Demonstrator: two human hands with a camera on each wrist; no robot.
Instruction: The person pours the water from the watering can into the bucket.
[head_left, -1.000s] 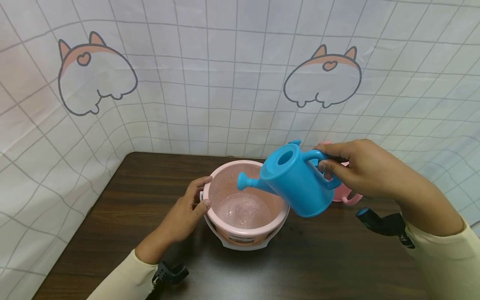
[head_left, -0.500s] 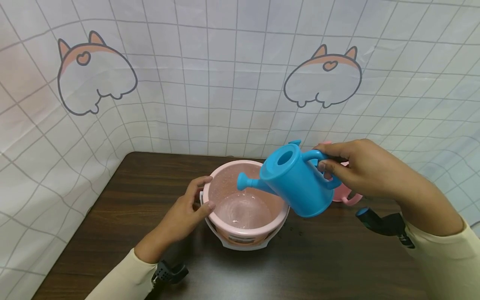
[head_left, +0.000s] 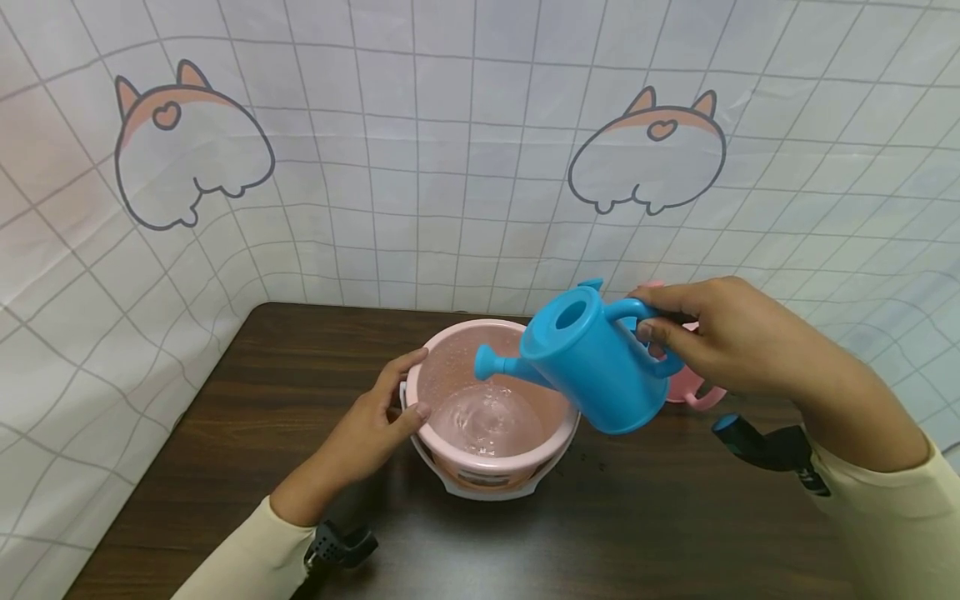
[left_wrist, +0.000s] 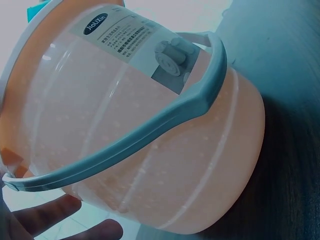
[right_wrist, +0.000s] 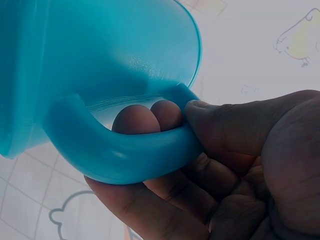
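A pink bucket [head_left: 480, 462] with water [head_left: 487, 417] in its bottom stands on the table, its pale handle [left_wrist: 135, 145] hanging down outside. My left hand [head_left: 367, 425] holds the bucket's left rim, with thumb and index finger over the edge; other fingertips show beside the wall in the left wrist view. My right hand [head_left: 712, 333] grips a blue watering can [head_left: 607, 367] by its handle [right_wrist: 130, 155], fingers curled round it. The can tilts left, its spout head [head_left: 487, 363] over the bucket's opening. Below the spout the water surface is rippled and bubbly.
Behind the watering can and right hand stands a partly hidden pink thing with a looped handle [head_left: 707, 400]. Water drops [head_left: 592, 460] lie on the dark wooden table [head_left: 637, 525] right of the bucket. A white grid-patterned curtain [head_left: 412, 183] hangs close behind and on the left.
The left thumb has slid slightly further over the bucket's rim. Ripples on the water have shifted and spread. The watering can and right hand have stayed nearly still.
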